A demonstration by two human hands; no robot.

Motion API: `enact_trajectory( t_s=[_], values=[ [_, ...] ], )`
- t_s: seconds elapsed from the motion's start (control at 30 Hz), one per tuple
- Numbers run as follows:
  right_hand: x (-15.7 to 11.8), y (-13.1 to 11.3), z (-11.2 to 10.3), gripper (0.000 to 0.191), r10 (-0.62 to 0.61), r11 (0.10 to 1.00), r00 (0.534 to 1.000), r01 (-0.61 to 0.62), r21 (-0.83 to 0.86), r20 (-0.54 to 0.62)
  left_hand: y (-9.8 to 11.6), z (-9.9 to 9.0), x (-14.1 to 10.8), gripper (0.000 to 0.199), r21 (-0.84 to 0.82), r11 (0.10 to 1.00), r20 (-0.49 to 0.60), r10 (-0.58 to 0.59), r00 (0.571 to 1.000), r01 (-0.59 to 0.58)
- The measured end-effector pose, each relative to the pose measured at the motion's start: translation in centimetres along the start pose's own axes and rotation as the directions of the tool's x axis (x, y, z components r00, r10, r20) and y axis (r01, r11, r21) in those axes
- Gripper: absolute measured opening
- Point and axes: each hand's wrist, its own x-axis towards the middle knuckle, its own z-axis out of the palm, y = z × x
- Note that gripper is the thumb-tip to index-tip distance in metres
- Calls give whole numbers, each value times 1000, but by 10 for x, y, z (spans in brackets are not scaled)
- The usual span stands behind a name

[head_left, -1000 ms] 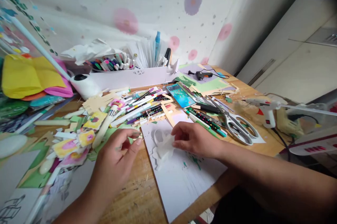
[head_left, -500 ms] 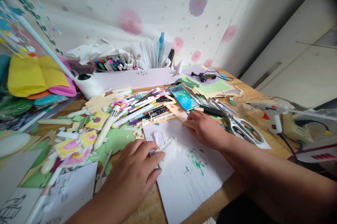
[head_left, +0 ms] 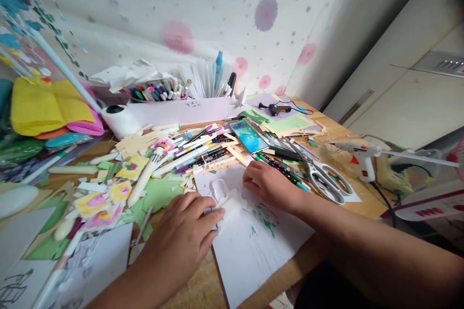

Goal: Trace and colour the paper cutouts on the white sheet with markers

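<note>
A thin, crumpled white piece like tissue [head_left: 232, 205] lies on a white sheet of paper [head_left: 250, 263] marked with green dabs. My left hand [head_left: 183, 224] rests over its left edge, fingers stretched and slightly apart. My right hand [head_left: 270, 185] is just beyond the piece, fingers curled downward at its upper right; what they hold, if anything, is hidden. A pale rounded cut-out [head_left: 218, 188] sits by the left fingertips. Dark dotted pens [head_left: 279, 168] lie beside the right hand, with large scissors [head_left: 328, 181] to their right.
A phone [head_left: 248, 136] and a pile of markers [head_left: 192, 152] lie beyond the sheet. Paper scraps [head_left: 159, 193] cover the left side. Glue guns stand at right [head_left: 362, 154] and far back [head_left: 277, 108]. A pen box [head_left: 181, 111] lines the wall.
My right hand has drawn slightly toward me and left, closer to the tissue-like piece. Dotted pens beside it now show. The left hand stays on the piece; the view has shifted a little.
</note>
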Motion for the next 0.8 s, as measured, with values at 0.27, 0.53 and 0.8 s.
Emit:
enact_trajectory(
  t_s=[0.27,0.53,0.8],
  values=[
    [-11,-3,4,31,-250,964,963,257,62,-96,-5,-4,1,32,-36,999,-128,2,992,-7],
    [-15,3,-5,24,-219,974,970,212,-79,-101,-1,-4,3,40,-71,997,-163,-2,987,-10],
    [-7,3,-19,16,-40,991,971,70,117,-237,8,-9,-3,37,-184,981,-452,-137,881,58]
  ],
)
